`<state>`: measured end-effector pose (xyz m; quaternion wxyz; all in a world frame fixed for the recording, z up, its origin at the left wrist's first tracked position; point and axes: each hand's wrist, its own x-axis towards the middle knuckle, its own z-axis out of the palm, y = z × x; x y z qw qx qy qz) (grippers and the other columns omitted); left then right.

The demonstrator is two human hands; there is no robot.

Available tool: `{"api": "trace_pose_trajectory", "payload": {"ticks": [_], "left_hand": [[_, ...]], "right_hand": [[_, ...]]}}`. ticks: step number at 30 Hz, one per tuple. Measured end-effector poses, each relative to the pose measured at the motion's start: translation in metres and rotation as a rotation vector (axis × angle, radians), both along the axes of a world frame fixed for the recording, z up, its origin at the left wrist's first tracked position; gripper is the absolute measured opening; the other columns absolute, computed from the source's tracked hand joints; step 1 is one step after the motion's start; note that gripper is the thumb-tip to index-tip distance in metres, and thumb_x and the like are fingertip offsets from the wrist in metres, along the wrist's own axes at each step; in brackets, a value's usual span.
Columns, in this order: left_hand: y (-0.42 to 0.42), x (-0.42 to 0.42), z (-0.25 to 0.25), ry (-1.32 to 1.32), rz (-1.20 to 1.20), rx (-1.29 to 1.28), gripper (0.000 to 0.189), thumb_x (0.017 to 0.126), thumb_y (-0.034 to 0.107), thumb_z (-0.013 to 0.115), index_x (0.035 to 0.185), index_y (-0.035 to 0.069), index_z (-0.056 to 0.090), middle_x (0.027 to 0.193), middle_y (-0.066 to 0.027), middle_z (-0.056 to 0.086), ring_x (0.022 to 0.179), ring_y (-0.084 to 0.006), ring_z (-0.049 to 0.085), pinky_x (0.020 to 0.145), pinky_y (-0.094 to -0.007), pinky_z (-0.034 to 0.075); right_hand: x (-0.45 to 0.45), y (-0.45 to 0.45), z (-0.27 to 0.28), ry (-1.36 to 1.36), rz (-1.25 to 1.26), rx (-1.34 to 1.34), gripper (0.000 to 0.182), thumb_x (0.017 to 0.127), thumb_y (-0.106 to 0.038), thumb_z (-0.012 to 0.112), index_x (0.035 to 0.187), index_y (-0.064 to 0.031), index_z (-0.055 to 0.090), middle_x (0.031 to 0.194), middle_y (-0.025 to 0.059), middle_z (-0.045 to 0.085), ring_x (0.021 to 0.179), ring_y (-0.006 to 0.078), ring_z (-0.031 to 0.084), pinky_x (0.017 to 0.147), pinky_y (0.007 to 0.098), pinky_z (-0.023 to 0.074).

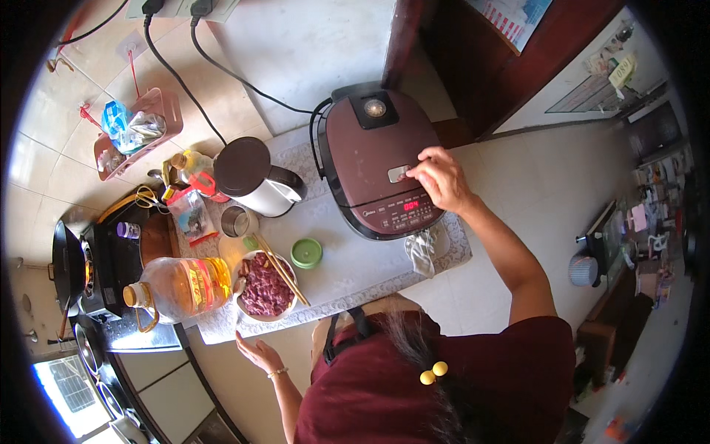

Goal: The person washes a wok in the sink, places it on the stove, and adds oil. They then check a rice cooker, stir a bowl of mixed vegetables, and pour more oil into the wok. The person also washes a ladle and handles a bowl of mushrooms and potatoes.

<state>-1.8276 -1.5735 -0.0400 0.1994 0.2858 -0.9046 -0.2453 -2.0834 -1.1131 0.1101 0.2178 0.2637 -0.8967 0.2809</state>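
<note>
My right hand (442, 180) is over the lid of a brown Midea electric rice cooker (369, 155), its curled fingertips at the small silver latch plate (397, 174); the cooker's display is lit. My left hand (259, 353), with a bracelet at the wrist, is held out with fingers extended near the table's front edge, holding nothing. Just beyond it stands a white bowl of sliced raw meat (265, 286), with wooden chopsticks (282, 272) across its rim and a spoon at its side. A green lid (306, 253) lies between bowl and cooker.
A large oil bottle (180, 288) stands left of the bowl. Behind are a metal cup (238, 221), an electric kettle (249, 175) and corded plugs. A wok (67, 266) sits over a lit gas flame at far left. A cloth (422, 251) lies at the table's right end.
</note>
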Motion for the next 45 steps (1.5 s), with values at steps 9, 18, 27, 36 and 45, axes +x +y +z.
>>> {"api": "trace_pose_trajectory", "payload": {"ticks": [9,18,27,36,45], "left_hand": [[0.003,-0.024,-0.011,0.046,-0.073,0.061,0.053,0.073,-0.004,0.040,0.126,0.001,0.037,0.122,-0.0204,0.043,0.115,-0.0361,0.039,0.098,-0.0430,0.030],[0.001,-0.018,-0.005,0.030,-0.016,0.125,0.052,0.075,-0.005,0.041,0.127,0.002,0.036,0.121,-0.0197,0.043,0.112,-0.0328,0.043,0.093,-0.0413,0.035],[-0.004,0.015,-0.004,0.007,0.108,0.142,0.054,0.075,-0.007,0.038,0.128,0.003,0.037,0.122,-0.0184,0.043,0.112,-0.0312,0.044,0.094,-0.0404,0.035],[-0.010,0.023,-0.015,-0.008,0.151,0.171,0.055,0.073,-0.007,0.038,0.127,0.004,0.038,0.122,-0.0175,0.044,0.109,-0.0303,0.046,0.091,-0.0399,0.037],[-0.022,0.001,-0.020,-0.030,0.074,0.146,0.053,0.076,-0.005,0.039,0.128,0.004,0.037,0.122,-0.0171,0.044,0.109,-0.0292,0.046,0.090,-0.0387,0.038]], "right_hand": [[-0.003,0.009,0.016,-0.064,0.060,0.026,0.011,0.085,-0.017,0.051,0.086,-0.0090,0.059,0.083,0.0042,0.061,0.083,0.0230,0.056,0.078,0.0375,0.0391],[-0.101,0.035,0.133,-0.006,0.066,-0.064,0.027,0.091,-0.025,0.042,0.094,-0.0029,0.057,0.091,0.0098,0.061,0.085,0.0230,0.059,0.078,0.0310,0.0439],[-0.200,0.033,0.188,-0.146,-0.029,-0.054,0.037,0.092,-0.031,0.039,0.106,-0.0020,0.056,0.104,0.0106,0.059,0.100,0.0188,0.053,0.087,0.0310,0.0394],[-0.109,0.060,0.197,0.154,0.090,-0.408,0.033,0.092,-0.021,0.037,0.105,0.0038,0.054,0.108,0.0136,0.058,0.100,0.0216,0.055,0.090,0.0322,0.0390],[0.078,0.118,0.042,-0.077,-0.506,-0.762,0.033,0.092,-0.027,0.040,0.075,-0.0029,0.055,0.083,0.0102,0.063,0.076,0.0143,0.055,0.071,0.0265,0.0426]]}}
